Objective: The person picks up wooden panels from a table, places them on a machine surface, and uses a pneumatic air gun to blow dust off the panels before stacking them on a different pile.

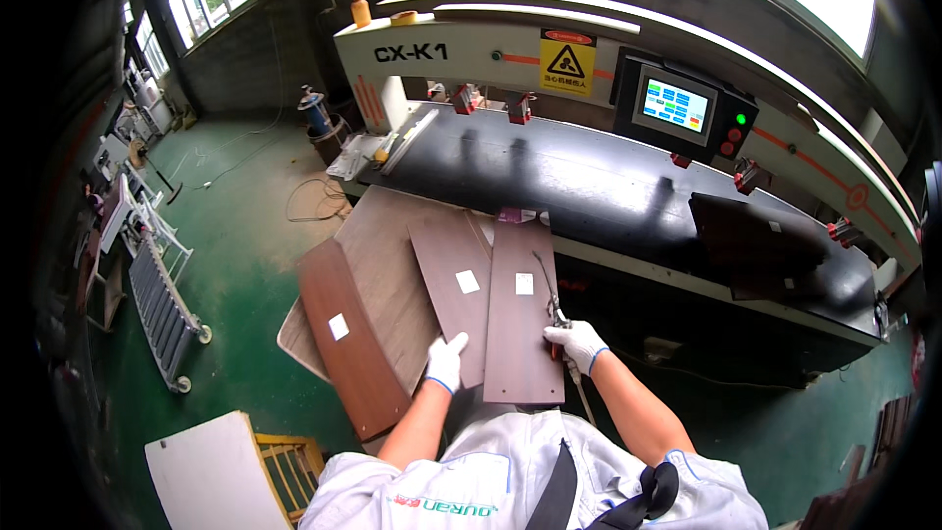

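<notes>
Before the machine bed (589, 191), a brown board (524, 339) is pointing up-frame between my left hand (445, 361), hold unclear, and nearer right hand (582, 344), gripping an air blowgun (557, 320).

1. A bare strip of the table (392, 280) offers passage between the left board (345, 334) and the middle board (453, 290), widening toward the far edge.
2. The left hand (445, 363) stands at that strip's near end.
3. The right board (520, 334) leaves no gap beside the middle one at the near edge.
4. Toward the right edge, the right hand (581, 342) and its thin-nozzled tool (559, 314) stand in the way.
5. A black machine bed (579, 177) borders the far edge.
</notes>
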Demonstrator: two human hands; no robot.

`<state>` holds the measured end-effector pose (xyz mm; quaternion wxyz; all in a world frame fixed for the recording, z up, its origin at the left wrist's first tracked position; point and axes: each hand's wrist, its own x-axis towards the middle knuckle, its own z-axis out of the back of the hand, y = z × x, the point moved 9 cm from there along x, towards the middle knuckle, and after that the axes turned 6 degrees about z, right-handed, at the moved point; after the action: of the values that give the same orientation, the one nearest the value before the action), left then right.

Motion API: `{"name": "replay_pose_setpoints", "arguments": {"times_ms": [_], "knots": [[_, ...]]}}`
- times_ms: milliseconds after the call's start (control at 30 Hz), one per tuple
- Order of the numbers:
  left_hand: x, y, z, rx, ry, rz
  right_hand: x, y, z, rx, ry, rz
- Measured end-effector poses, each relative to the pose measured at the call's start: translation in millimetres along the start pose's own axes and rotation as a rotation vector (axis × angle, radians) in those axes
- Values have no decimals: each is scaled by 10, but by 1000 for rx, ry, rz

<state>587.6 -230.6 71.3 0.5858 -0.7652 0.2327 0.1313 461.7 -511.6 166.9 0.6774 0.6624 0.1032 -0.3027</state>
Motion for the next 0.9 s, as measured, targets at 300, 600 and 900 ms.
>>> {"name": "replay_pose_setpoints", "arguments": {"times_ms": [300,600,900], "knots": [[2223,-1719,-310,571,100,-151,1691,706,778,-172,-217,43],[3009,-2277,-1176,1649,53,-451,2987,1270,507,-225,-142,-23],[3361,-1840,-1105,1610,193,-850,3462,1690,139,-484,-286,455]]}}
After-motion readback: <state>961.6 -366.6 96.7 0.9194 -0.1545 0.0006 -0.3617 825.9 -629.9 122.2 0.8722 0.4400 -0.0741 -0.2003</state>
